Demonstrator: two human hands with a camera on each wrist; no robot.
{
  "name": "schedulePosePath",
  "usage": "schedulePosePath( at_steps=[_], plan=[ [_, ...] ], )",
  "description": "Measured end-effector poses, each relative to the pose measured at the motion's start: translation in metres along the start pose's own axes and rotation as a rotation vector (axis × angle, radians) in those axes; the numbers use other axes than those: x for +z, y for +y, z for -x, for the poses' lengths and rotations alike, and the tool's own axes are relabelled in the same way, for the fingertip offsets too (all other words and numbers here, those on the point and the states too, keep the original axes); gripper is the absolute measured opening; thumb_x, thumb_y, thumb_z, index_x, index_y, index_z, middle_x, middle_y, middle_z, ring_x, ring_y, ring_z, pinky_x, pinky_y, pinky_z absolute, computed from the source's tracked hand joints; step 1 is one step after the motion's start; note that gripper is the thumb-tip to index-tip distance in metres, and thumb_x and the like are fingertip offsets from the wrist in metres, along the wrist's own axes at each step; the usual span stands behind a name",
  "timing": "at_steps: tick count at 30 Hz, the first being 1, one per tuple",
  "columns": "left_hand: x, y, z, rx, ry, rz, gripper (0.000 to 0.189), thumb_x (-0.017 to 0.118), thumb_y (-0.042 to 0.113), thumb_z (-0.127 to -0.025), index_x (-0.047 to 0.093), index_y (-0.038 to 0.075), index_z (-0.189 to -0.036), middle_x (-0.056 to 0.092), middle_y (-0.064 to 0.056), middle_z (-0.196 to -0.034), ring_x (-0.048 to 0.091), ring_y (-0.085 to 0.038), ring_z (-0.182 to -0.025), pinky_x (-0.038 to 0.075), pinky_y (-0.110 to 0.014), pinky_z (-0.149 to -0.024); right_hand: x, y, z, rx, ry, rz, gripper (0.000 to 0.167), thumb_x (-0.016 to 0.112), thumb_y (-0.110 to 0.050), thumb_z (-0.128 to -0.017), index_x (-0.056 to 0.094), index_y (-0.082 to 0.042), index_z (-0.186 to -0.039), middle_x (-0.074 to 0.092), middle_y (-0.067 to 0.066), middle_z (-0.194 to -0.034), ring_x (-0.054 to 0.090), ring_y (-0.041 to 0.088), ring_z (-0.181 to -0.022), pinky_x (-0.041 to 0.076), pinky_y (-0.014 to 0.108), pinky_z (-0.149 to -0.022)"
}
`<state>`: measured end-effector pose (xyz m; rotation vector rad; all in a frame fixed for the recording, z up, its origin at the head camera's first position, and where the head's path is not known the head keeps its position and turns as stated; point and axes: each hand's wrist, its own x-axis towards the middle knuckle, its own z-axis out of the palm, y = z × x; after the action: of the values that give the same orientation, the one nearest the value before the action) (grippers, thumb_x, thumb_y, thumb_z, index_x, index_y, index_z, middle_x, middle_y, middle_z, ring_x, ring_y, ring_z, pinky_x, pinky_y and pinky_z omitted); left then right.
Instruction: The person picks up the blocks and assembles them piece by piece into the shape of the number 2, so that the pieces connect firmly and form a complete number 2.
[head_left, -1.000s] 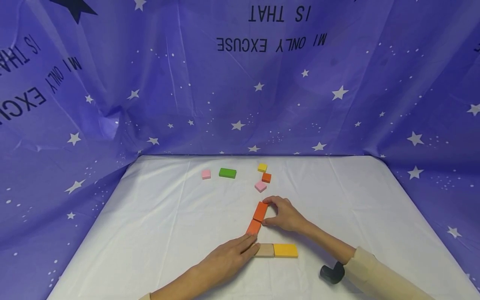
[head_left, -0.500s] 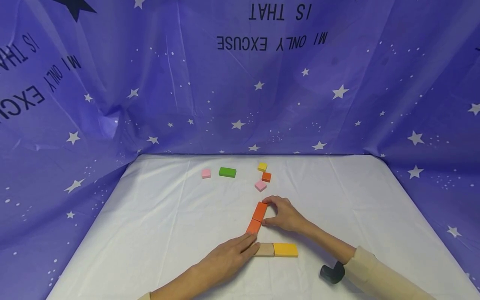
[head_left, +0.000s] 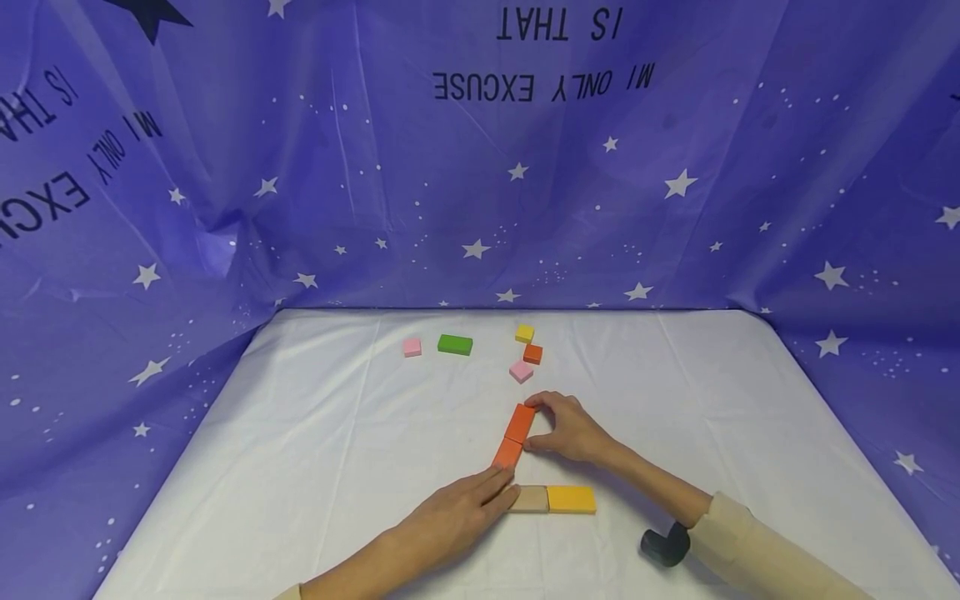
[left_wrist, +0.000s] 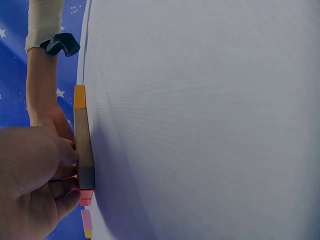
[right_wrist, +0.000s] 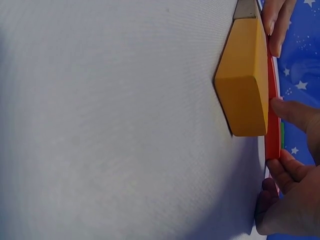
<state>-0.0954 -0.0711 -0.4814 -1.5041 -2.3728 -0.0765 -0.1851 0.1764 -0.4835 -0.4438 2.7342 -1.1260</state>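
Two red rectangular blocks lie end to end on the white cloth in the head view. My right hand [head_left: 573, 429] holds the far red block [head_left: 521, 423] at its right side, thumb near the joint and fingers at the far corner. My left hand [head_left: 457, 515] rests its fairly straight fingers on the lower end of the near red block [head_left: 507, 453], which they partly cover. Its thumb touches a plain wooden block [head_left: 529, 499], whose left part is hidden. A yellow block [head_left: 572, 500] butts against that block's right end. The right wrist view shows the yellow block [right_wrist: 240, 70] close up.
Farther back lie a pink block [head_left: 412, 347], a green block [head_left: 455, 344], a small yellow block [head_left: 524, 333], a small red block [head_left: 532, 354] and another pink block [head_left: 521, 372]. A black curved device [head_left: 665, 546] sits at the right wrist. Purple star-patterned cloth [head_left: 480, 208] hangs behind.
The slight gap between the two red blocks has closed; their ends now meet. Both hands keep almost the same place.
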Motion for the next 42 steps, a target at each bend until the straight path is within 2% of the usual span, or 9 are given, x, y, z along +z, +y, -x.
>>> schedulePosePath(
  at_steps=[16,29,35,42],
  plan=[
    [0.0,0.0,0.0,-0.006,-0.001,0.004,0.04,0.069,0.006,-0.089,0.064,0.007,-0.129,0.058,-0.015,-0.137,0.054,-0.025,-0.128,0.044,-0.03,-0.104,0.0,0.004,0.0,-0.022,0.0,-0.006,0.056,0.088,-0.022,-0.075,0.064,-0.011,-0.124,0.063,0.004,-0.127,0.05,0.031,-0.118,0.038,0.051,-0.106],
    [-0.002,0.0,-0.001,-0.003,-0.017,-0.006,0.04,0.068,0.007,-0.09,0.063,0.007,-0.13,0.057,-0.015,-0.138,0.055,-0.025,-0.127,0.043,-0.03,-0.104,-0.008,0.003,-0.002,-0.032,-0.053,-0.055,0.052,0.084,-0.016,-0.079,0.063,-0.008,-0.126,0.064,0.006,-0.124,0.052,0.031,-0.122,0.036,0.05,-0.11],
    [-0.001,0.001,-0.002,-0.001,-0.014,-0.017,0.04,0.068,0.007,-0.09,0.063,0.007,-0.13,0.058,-0.015,-0.137,0.055,-0.025,-0.127,0.043,-0.03,-0.105,-0.012,0.007,-0.006,-0.012,-0.044,-0.155,0.046,0.078,-0.009,-0.084,0.061,-0.004,-0.126,0.066,0.006,-0.118,0.057,0.028,-0.112,0.044,0.046,-0.104],
    [-0.001,0.0,-0.001,-0.006,-0.007,-0.001,0.04,0.068,0.008,-0.09,0.064,0.007,-0.13,0.058,-0.016,-0.137,0.055,-0.026,-0.127,0.044,-0.031,-0.105,-0.016,0.012,-0.015,0.022,0.012,-0.185,0.041,0.077,-0.013,-0.086,0.064,-0.005,-0.124,0.068,0.004,-0.115,0.058,0.023,-0.103,0.047,0.042,-0.094]
  ],
)
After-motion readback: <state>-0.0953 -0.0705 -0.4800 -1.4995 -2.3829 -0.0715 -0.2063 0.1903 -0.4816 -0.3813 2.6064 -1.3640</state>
